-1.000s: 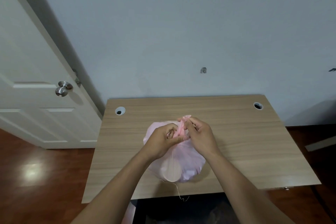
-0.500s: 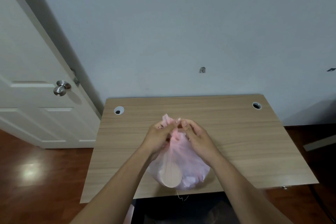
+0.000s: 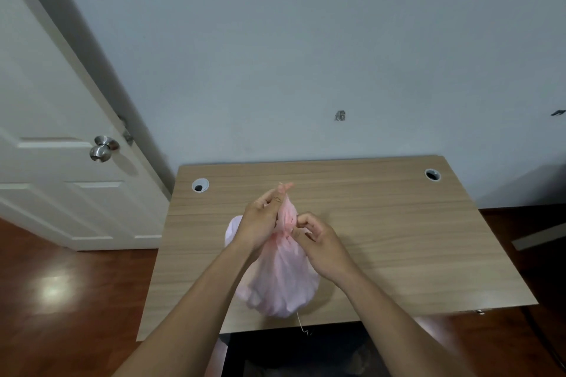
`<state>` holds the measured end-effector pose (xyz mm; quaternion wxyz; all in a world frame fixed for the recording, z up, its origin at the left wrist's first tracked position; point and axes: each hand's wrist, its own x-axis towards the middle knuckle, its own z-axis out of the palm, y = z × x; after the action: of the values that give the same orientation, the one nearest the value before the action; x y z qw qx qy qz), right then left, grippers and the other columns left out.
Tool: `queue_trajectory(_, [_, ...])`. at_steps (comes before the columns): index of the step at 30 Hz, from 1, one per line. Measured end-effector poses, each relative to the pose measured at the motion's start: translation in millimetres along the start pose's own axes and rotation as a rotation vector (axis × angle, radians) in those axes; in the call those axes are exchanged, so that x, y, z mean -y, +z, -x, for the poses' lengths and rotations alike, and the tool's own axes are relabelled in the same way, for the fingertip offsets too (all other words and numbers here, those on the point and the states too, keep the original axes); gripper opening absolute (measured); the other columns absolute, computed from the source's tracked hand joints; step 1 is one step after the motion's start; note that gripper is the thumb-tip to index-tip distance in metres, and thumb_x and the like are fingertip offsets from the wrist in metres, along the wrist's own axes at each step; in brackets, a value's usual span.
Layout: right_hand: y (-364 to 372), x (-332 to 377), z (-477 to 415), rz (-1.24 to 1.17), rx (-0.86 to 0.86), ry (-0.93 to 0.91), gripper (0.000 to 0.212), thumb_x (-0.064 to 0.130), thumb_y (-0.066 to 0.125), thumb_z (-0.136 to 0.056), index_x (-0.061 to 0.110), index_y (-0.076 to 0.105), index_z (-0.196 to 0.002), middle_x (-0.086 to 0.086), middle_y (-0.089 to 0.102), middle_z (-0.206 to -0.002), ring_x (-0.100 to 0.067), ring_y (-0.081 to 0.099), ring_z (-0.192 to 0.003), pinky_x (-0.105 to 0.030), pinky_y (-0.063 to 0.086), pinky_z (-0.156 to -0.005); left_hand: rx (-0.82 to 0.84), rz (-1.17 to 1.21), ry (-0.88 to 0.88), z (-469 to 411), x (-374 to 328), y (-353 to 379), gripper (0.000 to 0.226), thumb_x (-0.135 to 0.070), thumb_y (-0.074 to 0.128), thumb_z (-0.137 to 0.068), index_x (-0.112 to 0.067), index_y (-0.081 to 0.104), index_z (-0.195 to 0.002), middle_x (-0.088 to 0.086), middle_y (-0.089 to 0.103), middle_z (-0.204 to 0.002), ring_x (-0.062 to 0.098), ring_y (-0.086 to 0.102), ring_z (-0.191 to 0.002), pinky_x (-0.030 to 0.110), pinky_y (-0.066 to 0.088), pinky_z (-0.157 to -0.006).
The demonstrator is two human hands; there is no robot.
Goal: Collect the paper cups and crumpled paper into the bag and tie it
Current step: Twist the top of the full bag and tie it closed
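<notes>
A full pink plastic bag (image 3: 280,281) rests near the front edge of the wooden table (image 3: 398,223), its top gathered into a tight neck. My left hand (image 3: 260,223) pinches the upper end of the twisted top and holds it up. My right hand (image 3: 318,239) grips the bag at the neck from the right side. Whatever is in the bag is hidden by the plastic; no cups or paper lie loose on the table.
The table stands against a grey wall, with cable holes at its back left (image 3: 200,185) and back right (image 3: 432,175). A white door with a metal knob (image 3: 102,148) is on the left. A thin thread (image 3: 301,326) hangs off the front edge.
My left hand has pulled the bag's top upward and away, stretching it long. My right hand has dropped to the neck. The bag's gathered top is now cinched tight.
</notes>
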<state>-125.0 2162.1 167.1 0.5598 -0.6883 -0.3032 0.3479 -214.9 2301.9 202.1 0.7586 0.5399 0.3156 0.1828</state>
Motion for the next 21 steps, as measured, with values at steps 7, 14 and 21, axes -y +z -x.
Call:
queue_trajectory(7, [-8.6,4.1,-9.9,-0.29,-0.119,0.078,0.022,0.024,0.067,-0.109,0.002,0.064,-0.109,-0.023,0.078,-0.117,-0.038,0.073,-0.12,-0.053,0.053,-0.102,-0.107,-0.104,0.038,-3.7,14.4,-36.9,0.058,-0.068,0.044,-0.104,-0.02,0.071,-0.119,-0.011,0.079,-0.099,0.009,0.075,-0.1,0.028,0.058,-0.097])
queue_trajectory(14, [-14.1,7.1,-11.0,-0.471,-0.124,0.17,0.02,0.026,0.068,-0.109,0.007,0.07,-0.114,-0.035,0.071,-0.123,-0.043,0.071,-0.112,-0.056,0.051,-0.105,-0.059,-0.578,0.247,-7.8,53.2,-37.9,0.037,-0.058,0.065,-0.103,-0.027,0.084,-0.111,-0.008,0.077,-0.114,0.005,0.063,-0.119,0.024,0.048,-0.104])
queue_trajectory(21, [-16.6,8.1,-5.3,-0.405,-0.088,0.135,0.023,0.031,0.071,-0.107,0.009,0.067,-0.105,-0.017,0.067,-0.093,-0.027,0.056,-0.083,-0.041,0.045,-0.077,-0.168,-0.337,-0.003,-9.9,33.4,-8.3,0.021,-0.027,0.077,-0.1,-0.011,0.08,-0.086,0.001,0.083,-0.091,0.008,0.07,-0.08,0.021,0.052,-0.073])
